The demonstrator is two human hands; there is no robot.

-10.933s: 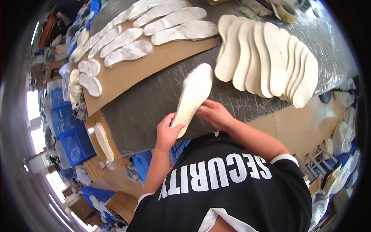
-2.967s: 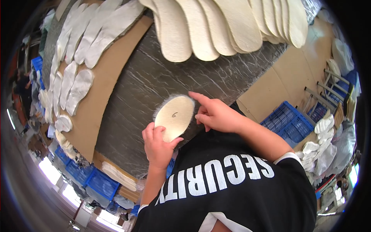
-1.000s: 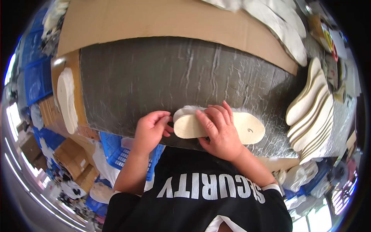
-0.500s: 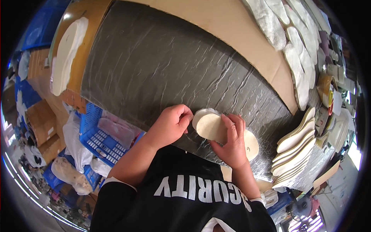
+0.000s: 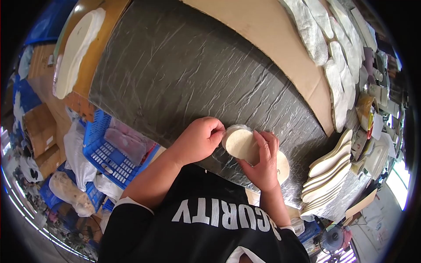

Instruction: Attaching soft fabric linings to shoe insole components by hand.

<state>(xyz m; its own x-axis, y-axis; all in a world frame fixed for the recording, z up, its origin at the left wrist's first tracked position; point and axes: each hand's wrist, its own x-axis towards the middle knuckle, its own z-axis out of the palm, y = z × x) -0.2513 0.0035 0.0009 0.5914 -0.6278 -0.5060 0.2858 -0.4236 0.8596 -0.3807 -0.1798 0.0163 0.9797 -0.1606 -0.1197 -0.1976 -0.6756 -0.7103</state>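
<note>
A cream shoe insole (image 5: 240, 143) lies on the dark, creased table covering (image 5: 175, 74), with a thin whitish layer showing along its far edge. Across its middle rests my right hand (image 5: 264, 163), thumb on the near side and fingers on the far side, gripping it. My left hand (image 5: 198, 139) is closed in a pinch at the insole's left end; its fingertips touch the edge there, and what they pinch is too small to make out. The insole's right end (image 5: 283, 168) sticks out beyond my right hand.
To the right stands a fanned stack of cream insoles (image 5: 326, 173). Several white insole-shaped pieces (image 5: 335, 83) lie beyond a cardboard sheet (image 5: 263, 35). More insoles (image 5: 79, 50) are piled on a brown surface at far left. A blue plastic basket (image 5: 115, 163) holds clear bags nearer.
My left hand has moved slightly right and now meets the insole's left end. The right hand keeps its grip. The whole view has shifted a little.
</note>
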